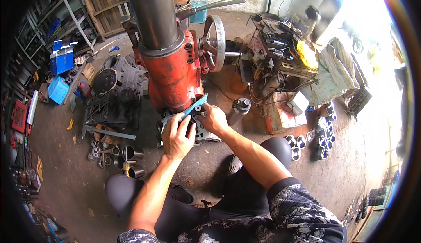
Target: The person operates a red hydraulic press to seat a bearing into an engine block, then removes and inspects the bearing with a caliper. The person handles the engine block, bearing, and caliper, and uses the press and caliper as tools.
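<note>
A flat blue strip (193, 106) lies slanted across the metal engine block (204, 134) under the red machine (171, 76). It looks like a band of cloth or abrasive, though its kind is not clear. My left hand (177, 137) has its fingers bent over the lower left part of the strip, with the thumb apart on the near side. Close to the strip's upper right end, my right hand (214, 120) is closed, its fingertips by the band and a round hole of the block. The fingers partly cover the block's top.
A handwheel (215, 43) and a lever (219, 4) stick out from the machine. To the right stand a grey bottle (239, 110), a cluttered tool table (280, 46) and several metal sleeves (324, 140). A caliper (109, 132) and more cylinders (133, 152) lie left.
</note>
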A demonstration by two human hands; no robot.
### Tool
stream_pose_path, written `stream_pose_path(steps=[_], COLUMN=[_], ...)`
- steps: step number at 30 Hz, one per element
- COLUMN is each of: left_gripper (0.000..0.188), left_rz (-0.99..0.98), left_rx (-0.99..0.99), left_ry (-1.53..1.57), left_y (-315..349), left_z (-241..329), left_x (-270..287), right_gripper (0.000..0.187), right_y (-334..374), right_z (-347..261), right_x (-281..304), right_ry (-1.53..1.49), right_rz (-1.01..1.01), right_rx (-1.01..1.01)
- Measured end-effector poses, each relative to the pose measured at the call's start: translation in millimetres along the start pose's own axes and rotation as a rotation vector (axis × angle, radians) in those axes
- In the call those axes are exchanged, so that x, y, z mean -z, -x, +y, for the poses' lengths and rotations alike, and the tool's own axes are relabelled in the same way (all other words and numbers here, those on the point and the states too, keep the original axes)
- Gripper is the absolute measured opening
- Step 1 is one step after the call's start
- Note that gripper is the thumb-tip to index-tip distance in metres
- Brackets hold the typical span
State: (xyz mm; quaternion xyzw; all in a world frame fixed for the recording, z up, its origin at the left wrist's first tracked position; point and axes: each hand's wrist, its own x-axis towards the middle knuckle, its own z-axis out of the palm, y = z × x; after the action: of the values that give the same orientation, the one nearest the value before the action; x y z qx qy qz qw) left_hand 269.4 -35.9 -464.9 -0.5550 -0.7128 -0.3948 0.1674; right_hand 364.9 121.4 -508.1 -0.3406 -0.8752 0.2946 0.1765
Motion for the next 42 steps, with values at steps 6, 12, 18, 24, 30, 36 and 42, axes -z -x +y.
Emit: stream_pose_path(steps=[6, 12, 18, 24, 30, 36, 42], left_gripper=[0.028, 0.056, 0.072, 0.075, 0.103, 0.098, 0.102], left_rz=[-0.072, -0.673, -0.865, -0.788, -0.183, -0.189, -0.254], left_rx=[0.091, 0.445, 0.446, 0.349, -0.011, -0.112, -0.104], left_ry=[0.218, 0.612, 1.044, 2.489, 3.037, 3.182, 3.150], left_y=[18, 96, 91, -9, -46, -48, -49], left_z=[25, 102, 175, 205, 267, 285, 286], left_x=[8, -10, 30, 125, 173, 177, 176], right_gripper=[0.054, 0.065, 0.094, 0.090, 0.087, 0.089, 0.088], right_y=[16, 117, 229, 234, 222, 218, 218], right_z=[-29, -16, -4, 7, -3, -7, -6], right_x=[79, 178, 168, 172, 165, 163, 163], right_ry=[0.089, 0.102, 0.183, 0.146, 0.118, 0.112, 0.080], right_rz=[-0.109, 0.277, 0.278, 0.325, 0.305, 0.312, 0.317], right_rx=[-0.020, -0.126, -0.289, -0.368, -0.325, -0.305, -0.286])
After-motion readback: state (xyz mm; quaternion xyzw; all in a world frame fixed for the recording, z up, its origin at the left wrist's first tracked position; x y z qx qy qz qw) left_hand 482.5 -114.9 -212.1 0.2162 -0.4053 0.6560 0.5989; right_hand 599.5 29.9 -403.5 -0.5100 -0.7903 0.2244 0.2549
